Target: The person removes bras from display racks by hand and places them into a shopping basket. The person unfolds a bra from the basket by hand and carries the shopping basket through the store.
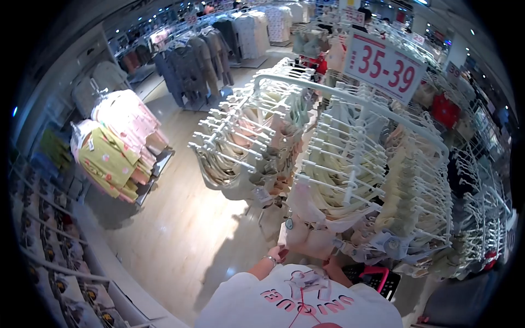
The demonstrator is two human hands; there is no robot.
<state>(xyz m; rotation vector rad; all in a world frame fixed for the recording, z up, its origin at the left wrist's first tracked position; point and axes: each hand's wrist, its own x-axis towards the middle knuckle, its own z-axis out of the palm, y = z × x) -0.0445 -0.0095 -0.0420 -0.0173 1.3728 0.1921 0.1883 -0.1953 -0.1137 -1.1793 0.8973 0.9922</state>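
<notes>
A beige bra hangs at the near end of a white rack packed with pale bras on white hangers. My left hand is at the lower left edge of the beige bra, its fingers closed on that edge. My right hand is at the bra's lower right edge, partly hidden under it, and its fingers do not show clearly. A round tag is on the bra's left side.
A price sign tops the rack. A black basket with a pink handle is beside my right arm. Pajama racks stand at the left, shelves at the lower left, and pale wooden floor lies between.
</notes>
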